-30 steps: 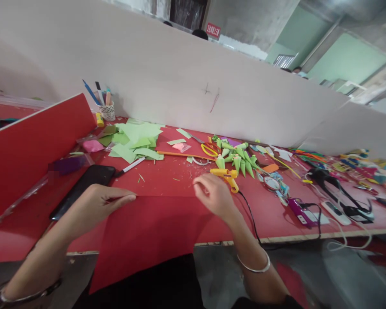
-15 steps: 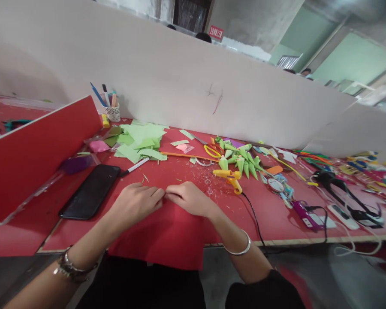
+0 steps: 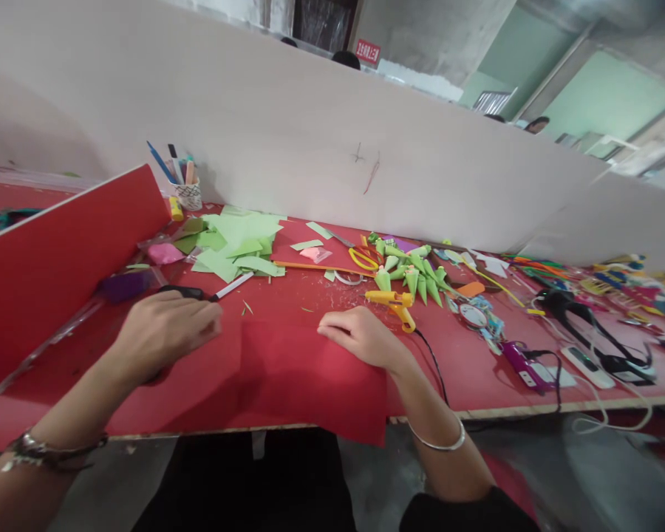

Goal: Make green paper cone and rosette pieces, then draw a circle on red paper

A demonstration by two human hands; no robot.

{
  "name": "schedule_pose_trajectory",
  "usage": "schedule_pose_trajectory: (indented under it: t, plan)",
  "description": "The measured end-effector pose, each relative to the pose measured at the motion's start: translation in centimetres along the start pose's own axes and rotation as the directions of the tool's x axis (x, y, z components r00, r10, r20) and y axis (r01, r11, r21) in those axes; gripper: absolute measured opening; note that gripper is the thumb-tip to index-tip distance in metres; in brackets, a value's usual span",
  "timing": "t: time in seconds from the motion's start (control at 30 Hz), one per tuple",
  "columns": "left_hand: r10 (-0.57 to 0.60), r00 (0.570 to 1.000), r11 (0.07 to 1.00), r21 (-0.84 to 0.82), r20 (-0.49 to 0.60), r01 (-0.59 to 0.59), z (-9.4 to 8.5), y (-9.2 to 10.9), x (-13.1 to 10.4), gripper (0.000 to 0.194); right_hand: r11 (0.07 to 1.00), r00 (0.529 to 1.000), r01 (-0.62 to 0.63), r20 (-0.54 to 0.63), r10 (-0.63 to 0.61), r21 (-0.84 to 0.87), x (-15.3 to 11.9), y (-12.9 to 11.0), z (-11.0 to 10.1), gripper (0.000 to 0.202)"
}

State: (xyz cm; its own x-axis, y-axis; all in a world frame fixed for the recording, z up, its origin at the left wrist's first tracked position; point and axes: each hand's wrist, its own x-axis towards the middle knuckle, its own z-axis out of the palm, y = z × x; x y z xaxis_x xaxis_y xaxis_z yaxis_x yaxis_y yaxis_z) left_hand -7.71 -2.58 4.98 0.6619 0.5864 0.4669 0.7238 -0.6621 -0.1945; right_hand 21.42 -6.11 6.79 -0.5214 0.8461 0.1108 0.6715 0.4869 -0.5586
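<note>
A red sheet of paper (image 3: 304,377) lies on the red table and overhangs its front edge. My right hand (image 3: 363,338) holds the sheet at its upper right part, thumb and fingers pressed together. To the left, my left hand (image 3: 163,332) is off the sheet, above a black phone (image 3: 182,292) that it mostly covers. Its fingers are curled together, slightly blurred, and their inner side is hidden, so I cannot see whether anything is in them. Beyond my right hand lies a yellow glue gun (image 3: 393,301) with a black cord.
Light green paper pieces (image 3: 244,240), a marker (image 3: 233,286), scissors (image 3: 363,257) and green paper cones (image 3: 413,277) lie along the back. A pen cup (image 3: 188,194) stands near the red divider (image 3: 77,258). On the right are a purple device (image 3: 526,367) and cables.
My left hand has come away from my right and moved left over the phone. My right hand and the red sheet have shifted right.
</note>
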Motion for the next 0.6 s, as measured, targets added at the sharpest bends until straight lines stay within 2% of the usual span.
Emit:
schedule_pose_trajectory:
  t: [0.07,0.1,0.13,0.2,0.27,0.4,0.6]
  plan:
    - [-0.124,0.992,0.990,-0.073,-0.038,0.121,-0.3,0.1,0.2,0.032,1.000,1.000,-0.004,-0.020,0.004,0.000,0.0,0.1,0.0,0.027]
    - [-0.132,0.991,0.979,-0.162,-0.034,0.125,-0.4,0.5,0.5,0.034,1.000,1.000,0.015,-0.014,-0.015,-0.007,0.1,0.0,0.1,0.027]
    - [-0.102,0.995,0.962,-0.256,-0.010,0.096,-0.5,1.0,0.9,0.033,0.999,0.999,0.045,0.003,-0.045,-0.021,0.4,-0.1,0.3,0.027]
    - [0.016,0.996,0.942,-0.334,0.087,0.014,-0.5,2.1,1.7,0.032,0.991,0.993,0.113,0.041,-0.110,-0.071,0.9,-0.5,0.6,0.028]
    - [0.083,0.986,0.954,-0.298,0.144,-0.037,-0.4,2.9,2.3,0.039,0.978,0.989,0.148,0.036,-0.144,-0.144,1.5,-1.0,0.8,0.028]
    - [0.075,0.987,0.972,-0.233,0.145,-0.040,-0.7,3.9,3.1,0.048,0.926,0.968,0.226,-0.034,-0.247,-0.304,2.4,-2.2,1.2,0.021]
    - [0.077,0.988,0.928,-0.371,0.130,-0.023,-2.2,4.4,3.5,0.050,0.818,0.878,0.346,-0.149,-0.455,-0.459,3.0,-3.1,2.2,0.021]
